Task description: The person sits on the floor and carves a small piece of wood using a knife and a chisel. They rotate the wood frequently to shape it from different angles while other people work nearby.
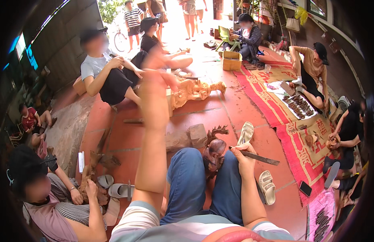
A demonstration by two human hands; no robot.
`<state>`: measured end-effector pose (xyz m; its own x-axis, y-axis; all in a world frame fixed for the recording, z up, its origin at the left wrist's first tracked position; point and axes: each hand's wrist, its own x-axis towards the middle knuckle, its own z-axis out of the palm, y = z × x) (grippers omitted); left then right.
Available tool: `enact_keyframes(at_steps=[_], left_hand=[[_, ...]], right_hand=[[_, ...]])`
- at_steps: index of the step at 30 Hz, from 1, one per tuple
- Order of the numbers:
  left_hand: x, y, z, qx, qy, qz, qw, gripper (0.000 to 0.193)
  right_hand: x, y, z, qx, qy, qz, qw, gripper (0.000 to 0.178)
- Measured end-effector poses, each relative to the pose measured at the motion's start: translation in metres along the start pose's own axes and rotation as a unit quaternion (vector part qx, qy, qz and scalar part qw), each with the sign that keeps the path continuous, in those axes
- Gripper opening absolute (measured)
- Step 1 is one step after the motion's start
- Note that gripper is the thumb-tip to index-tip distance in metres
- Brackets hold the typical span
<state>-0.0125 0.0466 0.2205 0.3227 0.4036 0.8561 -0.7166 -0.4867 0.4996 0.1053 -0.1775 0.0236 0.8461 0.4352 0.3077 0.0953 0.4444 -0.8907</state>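
Note:
My left hand (159, 70) is raised high in front of me, smeared by motion, so its fingers cannot be read. Near my right knee, my right hand (244, 159) is closed on a flat dark metal file (261, 157), which sticks out to the right. A dark reddish-brown wood carving (214, 155) with a rounded top stands clamped between my knees. Behind it rises a jagged dark wooden piece (216, 133). The file is apart from the carving's face, with its thin end pointing toward it.
A pale wood block (187, 137) lies beyond my knees, and a large light carving (195, 92) farther off. Sandals (267, 187) and a phone (305, 188) lie at right by a red mat (290, 137). Several people sit around; one at left handles a wood carving (89, 177).

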Motion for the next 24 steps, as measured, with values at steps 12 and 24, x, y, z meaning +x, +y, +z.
enact_keyframes(at_steps=[12,24], left_hand=[[-0.204,-0.118,0.009,0.471,-0.27,-0.193,0.817,0.02],[-0.2,-0.109,0.011,0.455,-0.246,-0.197,0.833,0.017]], right_hand=[[0.005,0.006,-0.003,0.029,-0.004,-0.036,0.999,0.012],[0.001,-0.028,0.026,-0.097,-0.056,-0.011,0.994,0.009]])
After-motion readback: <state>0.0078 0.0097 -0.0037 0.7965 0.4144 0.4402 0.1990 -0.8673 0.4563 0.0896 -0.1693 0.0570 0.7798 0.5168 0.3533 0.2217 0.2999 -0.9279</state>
